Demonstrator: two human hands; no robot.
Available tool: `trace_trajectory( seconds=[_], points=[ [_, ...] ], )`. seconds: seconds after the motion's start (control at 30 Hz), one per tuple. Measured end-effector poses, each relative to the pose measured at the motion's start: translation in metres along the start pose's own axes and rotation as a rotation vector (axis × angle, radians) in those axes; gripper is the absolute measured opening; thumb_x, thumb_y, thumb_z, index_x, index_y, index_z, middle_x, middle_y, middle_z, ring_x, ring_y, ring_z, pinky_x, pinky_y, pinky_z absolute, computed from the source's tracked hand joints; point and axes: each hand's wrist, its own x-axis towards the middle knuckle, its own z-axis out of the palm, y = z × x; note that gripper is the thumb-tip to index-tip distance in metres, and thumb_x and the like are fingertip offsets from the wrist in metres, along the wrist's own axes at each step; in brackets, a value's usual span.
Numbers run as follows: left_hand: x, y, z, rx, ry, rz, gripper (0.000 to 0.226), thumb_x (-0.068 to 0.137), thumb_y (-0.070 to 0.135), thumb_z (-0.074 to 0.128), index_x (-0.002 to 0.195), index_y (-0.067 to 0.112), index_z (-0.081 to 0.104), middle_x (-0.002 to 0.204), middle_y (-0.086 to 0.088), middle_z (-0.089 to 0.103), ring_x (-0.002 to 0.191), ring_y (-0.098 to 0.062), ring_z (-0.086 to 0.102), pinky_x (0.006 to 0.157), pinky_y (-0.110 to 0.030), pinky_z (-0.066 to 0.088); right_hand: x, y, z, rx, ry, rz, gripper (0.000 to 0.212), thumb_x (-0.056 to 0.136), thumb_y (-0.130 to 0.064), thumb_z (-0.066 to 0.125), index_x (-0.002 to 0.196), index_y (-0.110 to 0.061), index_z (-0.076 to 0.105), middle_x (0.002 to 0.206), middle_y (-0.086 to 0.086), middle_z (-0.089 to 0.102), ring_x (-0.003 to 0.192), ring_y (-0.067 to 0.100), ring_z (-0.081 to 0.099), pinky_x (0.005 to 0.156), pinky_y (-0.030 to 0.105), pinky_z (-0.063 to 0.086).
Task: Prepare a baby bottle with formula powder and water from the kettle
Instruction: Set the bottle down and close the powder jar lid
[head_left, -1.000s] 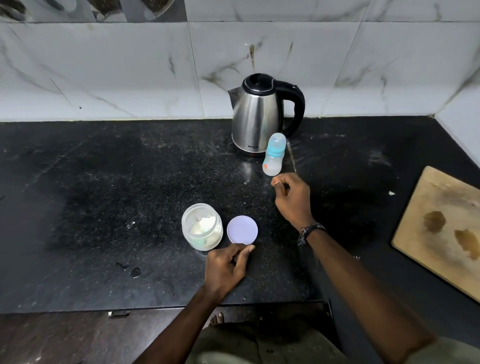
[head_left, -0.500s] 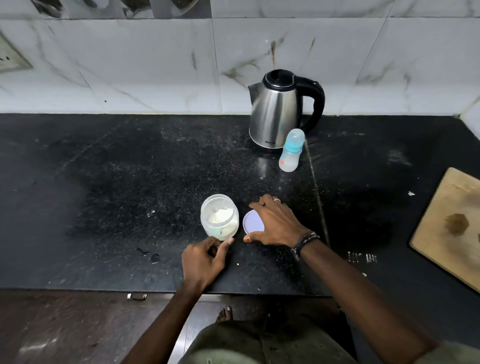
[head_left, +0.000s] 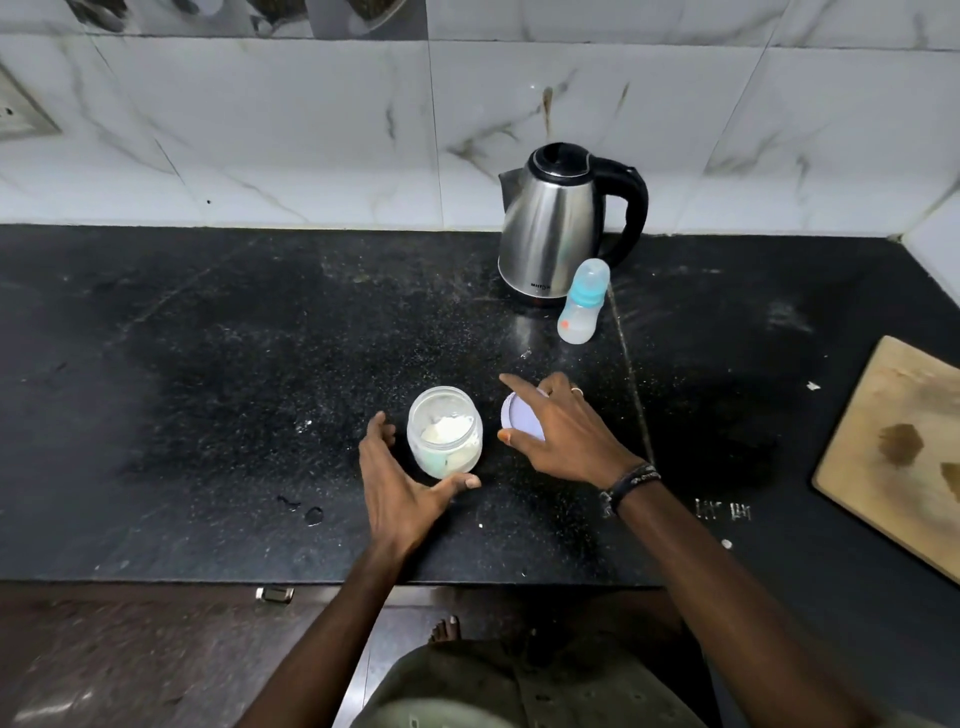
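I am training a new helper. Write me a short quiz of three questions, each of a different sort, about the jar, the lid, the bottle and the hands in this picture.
1. True or false: the lid is screwed onto the powder jar.
2. Multiple choice: the baby bottle stands
A) in front of the kettle, at its base
B) on the wooden board
C) inside the jar
3. Fill in: the right hand is over the ____, while the left hand opens around the jar.

Key
1. False: it lies on the counter beside the open jar.
2. A
3. lid
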Motion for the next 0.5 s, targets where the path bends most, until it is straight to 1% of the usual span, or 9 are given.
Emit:
trace_trajectory(
  seconds=[0.03, 0.07, 0.1, 0.17, 0.23, 0.3, 0.37, 0.43, 0.5],
  points=[
    [0.002, 0.002, 0.002, -0.018, -0.034, 0.000, 0.147, 0.038, 0.070, 0.088, 0.155, 0.010, 0.024, 0.143, -0.009, 0.046, 0.132, -0.025, 0.048, 0.112, -0.044, 0.043, -0.002, -0.001, -0.004, 0.043, 0.039, -0.010, 0.069, 0.092, -0.051, 0.059, 0.153, -0.040, 0.027, 0.123, 0.011, 0.040, 0.115, 0.032, 0.049, 0.099, 0.041, 0.044],
    [0.003, 0.003, 0.004, -0.039, -0.065, 0.002, 0.149, 0.037, 0.069, 0.091, 0.156, 0.012, 0.021, 0.147, -0.008, 0.045, 0.137, -0.025, 0.047, 0.115, -0.046, 0.041, -0.005, -0.003, -0.008, 0.093, 0.074, -0.017, 0.063, 0.095, -0.047, 0.057, 0.152, -0.039, 0.030, 0.120, 0.009, 0.038, 0.112, 0.029, 0.047, 0.098, 0.039, 0.042],
    [0.005, 0.005, 0.006, -0.068, -0.092, 0.010, 0.150, 0.037, 0.067, 0.093, 0.157, 0.014, 0.020, 0.149, -0.004, 0.044, 0.138, -0.023, 0.046, 0.116, -0.046, 0.041, -0.007, -0.006, -0.013, 0.144, 0.107, -0.022, 0.058, 0.097, -0.043, 0.056, 0.151, -0.038, 0.034, 0.117, 0.006, 0.037, 0.110, 0.025, 0.045, 0.096, 0.037, 0.041],
    [0.006, 0.011, 0.008, -0.127, -0.120, 0.021, 0.147, 0.038, 0.063, 0.095, 0.156, 0.015, 0.022, 0.147, 0.002, 0.047, 0.135, -0.017, 0.049, 0.114, -0.042, 0.044, -0.012, -0.012, -0.019, 0.248, 0.181, -0.032, 0.050, 0.097, -0.038, 0.057, 0.145, -0.036, 0.043, 0.116, 0.002, 0.035, 0.106, 0.019, 0.045, 0.097, 0.037, 0.045],
    [0.007, 0.016, 0.009, -0.142, -0.111, 0.043, 0.138, 0.040, 0.060, 0.096, 0.154, 0.018, 0.029, 0.145, 0.001, 0.054, 0.132, -0.017, 0.055, 0.110, -0.044, 0.049, -0.015, -0.018, -0.025, 0.375, 0.252, -0.043, 0.045, 0.094, -0.041, 0.062, 0.136, -0.037, 0.049, 0.116, 0.001, 0.040, 0.102, 0.016, 0.053, 0.095, 0.041, 0.052],
    [0.006, 0.019, 0.011, -0.137, -0.091, 0.079, 0.120, 0.045, 0.055, 0.098, 0.147, 0.022, 0.042, 0.137, 0.003, 0.062, 0.125, -0.016, 0.061, 0.104, -0.047, 0.053, -0.017, -0.022, -0.030, 0.498, 0.319, -0.058, 0.042, 0.086, -0.047, 0.067, 0.124, -0.035, 0.053, 0.116, -0.001, 0.049, 0.102, 0.015, 0.059, 0.091, 0.042, 0.056],
    [0.002, 0.025, 0.010, -0.132, -0.090, 0.137, 0.105, 0.050, 0.049, 0.098, 0.139, 0.029, 0.048, 0.132, 0.007, 0.065, 0.121, -0.013, 0.063, 0.102, -0.044, 0.054, -0.018, -0.025, -0.036, 0.517, 0.394, -0.082, 0.039, 0.080, -0.046, 0.075, 0.108, -0.027, 0.054, 0.110, -0.003, 0.056, 0.099, 0.017, 0.060, 0.084, 0.043, 0.056],
    [-0.002, 0.030, 0.010, -0.132, -0.101, 0.188, 0.099, 0.053, 0.047, 0.098, 0.136, 0.038, 0.046, 0.132, 0.009, 0.064, 0.121, -0.011, 0.063, 0.102, -0.041, 0.055, -0.020, -0.027, -0.043, 0.517, 0.438, -0.138, 0.038, 0.075, -0.039, 0.082, 0.091, -0.020, 0.053, 0.105, -0.001, 0.061, 0.094, 0.021, 0.061, 0.078, 0.044, 0.054],
    [-0.005, 0.036, 0.009, -0.139, -0.114, 0.220, 0.098, 0.054, 0.047, 0.097, 0.137, 0.040, 0.046, 0.133, 0.008, 0.065, 0.121, -0.013, 0.064, 0.101, -0.042, 0.056, -0.024, -0.030, -0.048, 0.516, 0.441, -0.217, 0.036, 0.073, -0.030, 0.086, 0.077, -0.016, 0.053, 0.107, 0.002, 0.065, 0.098, 0.019, 0.064, 0.080, 0.039, 0.053]
  ],
)
